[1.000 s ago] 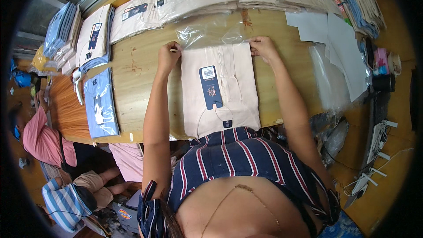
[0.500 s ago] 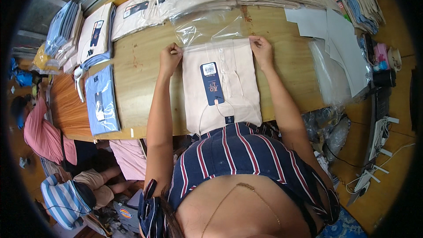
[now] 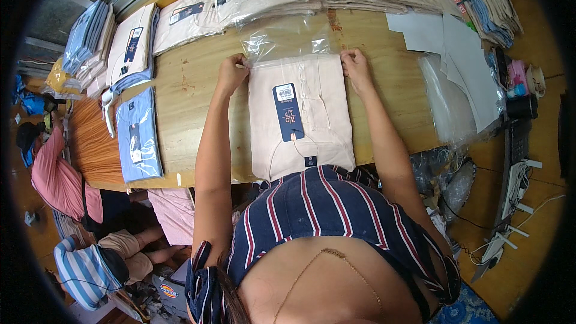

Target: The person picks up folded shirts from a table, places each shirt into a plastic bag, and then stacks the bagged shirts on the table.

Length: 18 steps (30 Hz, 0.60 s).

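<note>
A folded cream shirt [image 3: 333, 138] lies flat on the wooden table in front of me, its near edge against my striped top. A dark blue hang tag [image 3: 288, 113] on a loop of string rests on it. Clear plastic bag film [image 3: 279, 43] stretches past the shirt's far edge; how much of the shirt it covers is hard to see. At the far left corner, my left hand [image 3: 233, 74] is closed in a pinch on the bag's edge. My right hand [image 3: 357, 71] pinches at the far right corner, where the film between its fingers is barely visible.
Stacks of folded cream shirts [image 3: 264, 0] line the table's far side. A bagged blue shirt [image 3: 137, 138] and a white-handled tool [image 3: 107, 111] lie left. White sheets [image 3: 465, 60] and clear bags [image 3: 441, 96] sit right. Two people [image 3: 57, 174] are at the lower left.
My hands keep their pinch at the far corners, the right one shifting slightly. The film beyond the shirt has changed its folds a little. The shirt stays in place.
</note>
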Available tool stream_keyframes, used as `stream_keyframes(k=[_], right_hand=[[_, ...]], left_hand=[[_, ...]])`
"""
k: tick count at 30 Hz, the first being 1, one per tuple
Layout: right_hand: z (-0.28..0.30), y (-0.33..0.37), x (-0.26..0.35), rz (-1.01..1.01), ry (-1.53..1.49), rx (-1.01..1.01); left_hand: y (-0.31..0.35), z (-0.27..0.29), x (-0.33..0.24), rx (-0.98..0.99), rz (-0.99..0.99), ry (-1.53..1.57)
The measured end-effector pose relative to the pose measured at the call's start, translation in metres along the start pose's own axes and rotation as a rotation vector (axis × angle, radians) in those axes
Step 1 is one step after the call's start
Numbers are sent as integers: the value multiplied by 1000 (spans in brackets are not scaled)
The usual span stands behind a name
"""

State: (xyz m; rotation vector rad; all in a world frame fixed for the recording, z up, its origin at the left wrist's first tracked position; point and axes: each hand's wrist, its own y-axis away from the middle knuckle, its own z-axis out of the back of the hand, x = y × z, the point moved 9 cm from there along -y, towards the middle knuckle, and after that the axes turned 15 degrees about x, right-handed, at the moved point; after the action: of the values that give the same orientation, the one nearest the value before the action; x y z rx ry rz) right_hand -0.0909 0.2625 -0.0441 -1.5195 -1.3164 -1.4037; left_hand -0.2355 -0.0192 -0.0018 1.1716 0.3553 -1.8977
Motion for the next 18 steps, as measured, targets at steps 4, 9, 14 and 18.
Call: stream_keyframes(k=[4, 9, 14, 18], right_hand=[[6, 0, -3, 45, 15, -10], [-3, 22, -8, 3, 117, 129], [-21, 65, -1, -160, 161, 296], [-35, 119, -17, -367, 220, 563]], left_hand=[[2, -4, -3, 23, 49, 88], [26, -10, 1, 32, 35, 244], [81, -32, 5, 83, 15, 385], [147, -53, 6, 106, 197, 457]])
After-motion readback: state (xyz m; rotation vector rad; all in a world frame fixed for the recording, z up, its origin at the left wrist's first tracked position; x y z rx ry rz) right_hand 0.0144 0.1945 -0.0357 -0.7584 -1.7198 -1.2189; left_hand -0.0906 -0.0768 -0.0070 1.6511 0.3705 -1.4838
